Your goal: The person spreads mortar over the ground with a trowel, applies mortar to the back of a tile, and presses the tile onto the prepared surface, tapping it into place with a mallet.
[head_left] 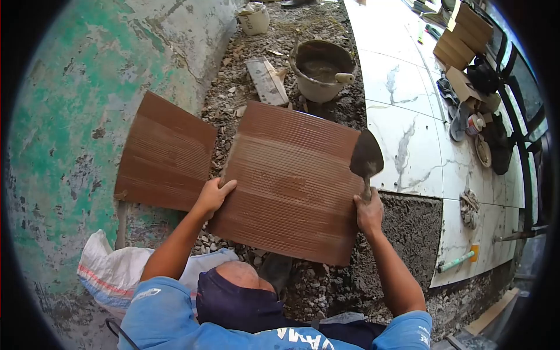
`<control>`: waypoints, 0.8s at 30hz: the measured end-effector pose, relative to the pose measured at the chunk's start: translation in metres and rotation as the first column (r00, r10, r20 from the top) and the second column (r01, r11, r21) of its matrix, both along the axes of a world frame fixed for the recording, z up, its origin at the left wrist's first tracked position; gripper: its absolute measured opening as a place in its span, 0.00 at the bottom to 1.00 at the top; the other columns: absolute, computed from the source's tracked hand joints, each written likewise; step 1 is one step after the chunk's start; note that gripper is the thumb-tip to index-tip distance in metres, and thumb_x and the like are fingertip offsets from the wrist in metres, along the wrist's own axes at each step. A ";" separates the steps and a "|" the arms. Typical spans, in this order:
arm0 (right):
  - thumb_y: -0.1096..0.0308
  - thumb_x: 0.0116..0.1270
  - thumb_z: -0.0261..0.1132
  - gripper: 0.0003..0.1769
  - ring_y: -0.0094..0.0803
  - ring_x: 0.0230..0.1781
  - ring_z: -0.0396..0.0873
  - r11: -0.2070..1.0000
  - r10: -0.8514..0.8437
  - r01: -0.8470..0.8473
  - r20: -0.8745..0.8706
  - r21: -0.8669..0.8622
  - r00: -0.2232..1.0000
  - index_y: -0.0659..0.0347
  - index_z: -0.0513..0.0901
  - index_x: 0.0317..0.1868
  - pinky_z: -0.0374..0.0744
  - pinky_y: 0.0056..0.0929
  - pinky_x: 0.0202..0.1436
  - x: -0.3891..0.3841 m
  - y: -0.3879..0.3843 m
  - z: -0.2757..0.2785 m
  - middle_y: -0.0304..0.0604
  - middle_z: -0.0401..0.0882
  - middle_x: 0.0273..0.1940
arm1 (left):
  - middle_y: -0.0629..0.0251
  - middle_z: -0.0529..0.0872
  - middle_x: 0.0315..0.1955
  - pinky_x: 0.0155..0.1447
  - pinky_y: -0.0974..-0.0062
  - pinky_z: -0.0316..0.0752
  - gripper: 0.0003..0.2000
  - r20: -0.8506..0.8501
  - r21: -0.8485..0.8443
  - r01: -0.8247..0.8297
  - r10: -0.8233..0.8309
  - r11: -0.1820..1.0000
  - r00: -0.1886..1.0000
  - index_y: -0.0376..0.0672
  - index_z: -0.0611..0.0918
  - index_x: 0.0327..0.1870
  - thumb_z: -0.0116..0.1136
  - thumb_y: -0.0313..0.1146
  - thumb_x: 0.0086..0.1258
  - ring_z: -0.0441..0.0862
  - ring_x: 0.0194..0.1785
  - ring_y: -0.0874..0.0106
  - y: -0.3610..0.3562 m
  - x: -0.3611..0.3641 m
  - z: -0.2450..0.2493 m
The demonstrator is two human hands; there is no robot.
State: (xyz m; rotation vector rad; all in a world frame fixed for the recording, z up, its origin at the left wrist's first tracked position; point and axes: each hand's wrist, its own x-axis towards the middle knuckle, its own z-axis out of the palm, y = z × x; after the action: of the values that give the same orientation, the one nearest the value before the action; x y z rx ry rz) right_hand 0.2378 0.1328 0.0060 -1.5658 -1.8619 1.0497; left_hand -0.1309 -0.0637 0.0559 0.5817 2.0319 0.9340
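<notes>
A large square tile (pixel 291 186), its ribbed brown underside facing me, is held tilted over the rubble floor. My left hand (pixel 213 197) is closed on its left edge, thumb lying over the ribs. On the other side, my right hand (pixel 369 211) grips the handle of a trowel (pixel 367 154) and is close against the tile's right edge; whether those fingers also support the tile is hidden. The trowel's dark blade points away from me, overlapping the tile's upper right corner. Another brown-backed tile (pixel 167 153) leans against the wall, just beyond my left hand.
Grey mortar (pixel 411 233) lies right of the tile, bordering laid white marbled tiles (pixel 408 140). Ahead stand a mortar bucket (pixel 321 90) and a smaller pail (pixel 253 20). A white sack (pixel 108 268) sits at left. Gloves (pixel 469 209) and a green-handled tool (pixel 457 262) lie at right.
</notes>
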 end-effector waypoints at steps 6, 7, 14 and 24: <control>0.62 0.63 0.69 0.27 0.47 0.40 0.81 0.981 0.195 -0.195 0.073 -0.005 0.978 0.69 0.74 0.58 0.76 0.37 0.49 0.002 0.034 -0.006 0.55 0.82 0.39 | 0.53 0.87 0.40 0.48 0.70 0.78 0.25 -0.138 0.059 -0.013 0.021 0.998 0.990 0.29 0.81 0.48 0.65 0.47 0.65 0.85 0.42 0.69 -0.015 0.031 0.007; 0.62 0.62 0.70 0.26 0.50 0.41 0.80 0.979 0.182 -0.184 0.036 0.088 0.983 0.68 0.75 0.56 0.76 0.40 0.49 0.004 0.035 -0.016 0.56 0.81 0.39 | 0.53 0.87 0.40 0.48 0.70 0.78 0.25 -0.138 0.060 -0.051 0.058 0.997 0.989 0.29 0.81 0.48 0.65 0.47 0.65 0.85 0.42 0.69 -0.016 0.031 0.009; 0.60 0.64 0.66 0.20 0.61 0.41 0.79 1.000 0.022 -0.019 0.141 -0.023 0.990 0.69 0.76 0.47 0.74 0.47 0.45 0.018 0.057 0.026 0.65 0.81 0.39 | 0.51 0.87 0.39 0.49 0.65 0.76 0.26 -0.298 0.069 0.069 -0.046 0.995 0.954 0.31 0.80 0.45 0.66 0.50 0.61 0.85 0.43 0.61 -0.015 0.020 0.004; 0.64 0.59 0.61 0.22 0.58 0.42 0.80 0.926 0.236 -0.356 0.545 0.125 0.805 0.68 0.73 0.50 0.77 0.49 0.50 -0.028 0.123 0.117 0.64 0.80 0.42 | 0.60 0.82 0.38 0.50 0.65 0.74 0.21 -0.682 0.332 0.046 0.206 0.942 0.702 0.34 0.77 0.50 0.67 0.40 0.64 0.80 0.41 0.65 0.017 0.011 0.031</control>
State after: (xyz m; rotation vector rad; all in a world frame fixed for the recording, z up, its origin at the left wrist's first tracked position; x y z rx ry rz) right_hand 0.2100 0.2560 0.1234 -1.5558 -2.5643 0.5180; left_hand -0.1203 -0.0471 0.0871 1.1974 2.6159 1.2445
